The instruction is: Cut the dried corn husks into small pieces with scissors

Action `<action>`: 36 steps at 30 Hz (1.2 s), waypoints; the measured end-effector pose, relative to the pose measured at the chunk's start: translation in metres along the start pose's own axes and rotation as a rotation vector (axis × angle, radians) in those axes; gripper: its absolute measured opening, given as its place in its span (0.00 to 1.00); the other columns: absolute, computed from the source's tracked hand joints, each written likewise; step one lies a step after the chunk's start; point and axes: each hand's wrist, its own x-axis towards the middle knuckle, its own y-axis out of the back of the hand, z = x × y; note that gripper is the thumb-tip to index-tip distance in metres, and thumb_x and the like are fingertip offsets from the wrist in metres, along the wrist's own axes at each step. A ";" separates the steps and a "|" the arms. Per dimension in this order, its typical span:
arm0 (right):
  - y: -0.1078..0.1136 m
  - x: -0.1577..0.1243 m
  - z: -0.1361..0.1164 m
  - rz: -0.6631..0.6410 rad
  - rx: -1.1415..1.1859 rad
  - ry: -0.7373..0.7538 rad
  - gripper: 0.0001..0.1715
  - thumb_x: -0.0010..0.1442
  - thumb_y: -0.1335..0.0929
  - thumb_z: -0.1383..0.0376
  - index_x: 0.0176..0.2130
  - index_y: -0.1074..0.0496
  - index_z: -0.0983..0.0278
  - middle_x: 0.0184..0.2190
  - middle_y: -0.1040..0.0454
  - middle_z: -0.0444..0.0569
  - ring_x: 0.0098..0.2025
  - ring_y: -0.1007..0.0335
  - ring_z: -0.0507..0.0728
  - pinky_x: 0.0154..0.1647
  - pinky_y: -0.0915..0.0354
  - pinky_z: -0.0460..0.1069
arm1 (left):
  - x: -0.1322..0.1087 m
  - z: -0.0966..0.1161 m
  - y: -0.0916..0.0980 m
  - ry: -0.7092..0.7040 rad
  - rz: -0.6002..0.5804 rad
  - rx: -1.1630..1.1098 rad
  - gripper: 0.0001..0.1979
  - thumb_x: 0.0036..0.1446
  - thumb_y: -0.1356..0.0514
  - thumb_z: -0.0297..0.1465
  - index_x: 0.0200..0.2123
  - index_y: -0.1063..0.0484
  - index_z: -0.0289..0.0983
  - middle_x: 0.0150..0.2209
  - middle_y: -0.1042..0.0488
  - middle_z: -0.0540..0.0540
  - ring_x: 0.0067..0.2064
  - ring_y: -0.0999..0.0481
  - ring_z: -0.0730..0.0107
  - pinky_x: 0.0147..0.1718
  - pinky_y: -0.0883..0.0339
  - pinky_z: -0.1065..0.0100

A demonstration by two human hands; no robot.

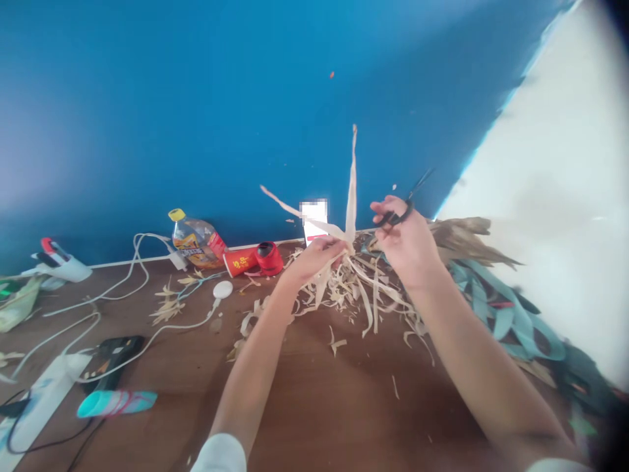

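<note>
My left hand (322, 254) is closed round the base of a bunch of pale dried husk strips (351, 196). One strip stands straight up, another reaches out to the left, and more hang below the hand. To the right, my right hand (405, 236) is raised with dark-handled scissors (397, 216) hooked in its fingers, the blades pointing up and away to the right. The scissors are apart from the strips. Below both hands lies a heap of cut husk scraps (339, 292) on the brown table (344, 406).
A phone (314, 219) leans against the blue wall. Left of it are a red can (242, 261), a yellow-capped bottle (196, 239), a white charging puck (223, 289) with cable, and a power strip (44, 400). Teal ribbon (506, 314) and brown husks (457, 239) lie at right.
</note>
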 end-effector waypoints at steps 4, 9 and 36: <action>-0.011 -0.016 -0.003 -0.148 -0.199 0.230 0.14 0.46 0.27 0.64 0.35 0.31 0.60 0.25 0.26 0.42 0.23 0.32 0.48 0.16 0.41 0.42 | -0.002 0.005 0.003 0.026 0.031 -0.025 0.19 0.57 0.44 0.46 0.35 0.30 0.34 0.20 0.36 0.53 0.22 0.37 0.78 0.28 0.40 0.70; -0.017 -0.027 0.000 -0.243 -0.422 0.363 0.14 0.46 0.28 0.65 0.37 0.28 0.60 0.26 0.26 0.42 0.25 0.30 0.51 0.25 0.35 0.45 | -0.005 0.011 0.002 0.111 0.126 0.006 0.21 0.54 0.43 0.49 0.31 0.33 0.36 0.20 0.35 0.51 0.19 0.39 0.79 0.21 0.46 0.72; -0.001 0.015 0.034 -0.097 -0.238 0.039 0.22 0.41 0.25 0.59 0.37 0.30 0.60 0.24 0.26 0.42 0.28 0.28 0.53 0.17 0.43 0.42 | 0.004 0.004 -0.004 -0.028 0.441 -0.113 0.15 0.58 0.45 0.40 0.36 0.30 0.33 0.21 0.32 0.49 0.21 0.35 0.76 0.22 0.42 0.73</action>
